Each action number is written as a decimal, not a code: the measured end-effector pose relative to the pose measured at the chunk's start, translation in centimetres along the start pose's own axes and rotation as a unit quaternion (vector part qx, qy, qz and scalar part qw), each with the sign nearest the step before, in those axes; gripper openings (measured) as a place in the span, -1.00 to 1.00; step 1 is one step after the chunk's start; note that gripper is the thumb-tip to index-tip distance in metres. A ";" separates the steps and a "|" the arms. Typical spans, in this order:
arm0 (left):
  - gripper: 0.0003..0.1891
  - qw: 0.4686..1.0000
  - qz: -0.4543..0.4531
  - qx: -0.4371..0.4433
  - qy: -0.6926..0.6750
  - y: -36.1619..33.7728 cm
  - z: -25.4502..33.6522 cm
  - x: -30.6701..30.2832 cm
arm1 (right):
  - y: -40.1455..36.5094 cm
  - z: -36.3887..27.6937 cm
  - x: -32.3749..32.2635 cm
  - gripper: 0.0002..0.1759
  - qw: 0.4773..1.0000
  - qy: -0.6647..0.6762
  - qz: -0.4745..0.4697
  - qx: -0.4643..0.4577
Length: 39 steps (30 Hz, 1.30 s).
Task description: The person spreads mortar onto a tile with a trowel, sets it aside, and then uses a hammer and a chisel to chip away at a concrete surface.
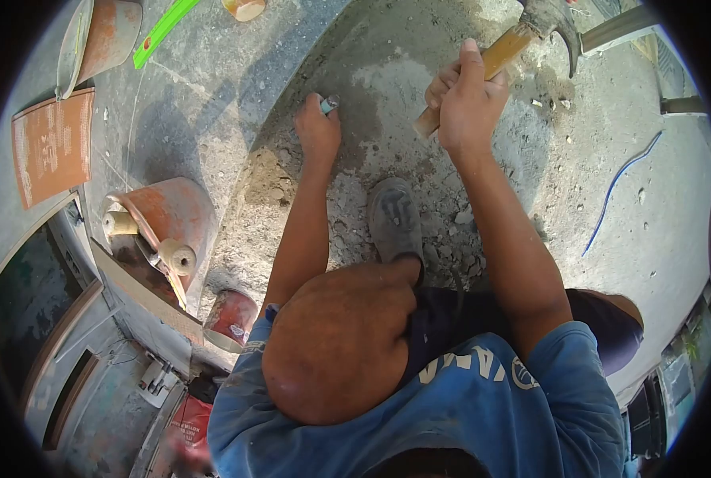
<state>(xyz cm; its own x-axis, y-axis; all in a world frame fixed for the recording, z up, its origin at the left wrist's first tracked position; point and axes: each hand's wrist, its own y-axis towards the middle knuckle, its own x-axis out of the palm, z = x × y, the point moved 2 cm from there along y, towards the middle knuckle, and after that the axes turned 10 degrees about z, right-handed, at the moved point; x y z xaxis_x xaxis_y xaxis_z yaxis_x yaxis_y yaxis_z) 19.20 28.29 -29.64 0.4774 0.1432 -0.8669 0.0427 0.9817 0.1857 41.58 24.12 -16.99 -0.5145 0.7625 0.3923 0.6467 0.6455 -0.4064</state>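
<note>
My left hand (318,131) is closed round a chisel (330,103); only its short, greenish-grey end shows above the fist. Below the fist is the rough, broken concrete floor (363,103). To the right, my right hand (472,107) grips the wooden handle of a claw hammer (508,49), thumb laid along the handle. The hammer is raised, its dark metal head at the upper right, apart from the chisel. Between my two arms, one foot in a dusty grey shoe (395,219) stands among the rubble.
Loose rubble (331,215) lies around the shoe. At left are an orange-stained bucket (184,209) with rollers in it, another bucket (115,36), an orange sheet (52,145) and a small red can (232,319). A bright green strip (164,32) and a blue cable (620,175) lie on the floor.
</note>
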 end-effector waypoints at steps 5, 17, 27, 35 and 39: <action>-0.75 0.997 -0.058 -0.022 0.051 -0.2 -1.7 0.5 | -5.2 8.8 -3.6 -0.63 0.833 -0.478 -0.280 0.013; -0.79 0.996 -0.021 -0.043 0.078 -2.1 0.2 -2.3 | 1.1 -3.4 -1.4 -0.67 0.998 -0.059 -0.013 0.025; -0.79 0.982 0.045 0.174 -0.052 0.3 0.9 -0.7 | -0.4 -3.6 -1.7 -0.69 0.995 -0.085 -0.058 0.016; -0.78 0.971 0.143 0.156 -0.115 1.0 1.1 -1.2 | -2.7 -3.6 -0.4 -0.54 0.977 -0.087 -0.072 -0.179; -0.77 0.974 0.138 0.133 -0.122 1.2 1.0 -1.6 | -5.8 5.1 -2.9 -0.57 0.969 -0.185 -0.157 -0.056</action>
<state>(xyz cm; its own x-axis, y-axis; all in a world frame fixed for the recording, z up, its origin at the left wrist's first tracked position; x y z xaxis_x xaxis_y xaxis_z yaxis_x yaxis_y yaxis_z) 19.39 29.09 -27.60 0.6956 0.3318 -0.6372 0.0933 0.8377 0.5380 36.44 18.37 -19.98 -0.8484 0.5072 0.1517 0.4724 0.8546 -0.2156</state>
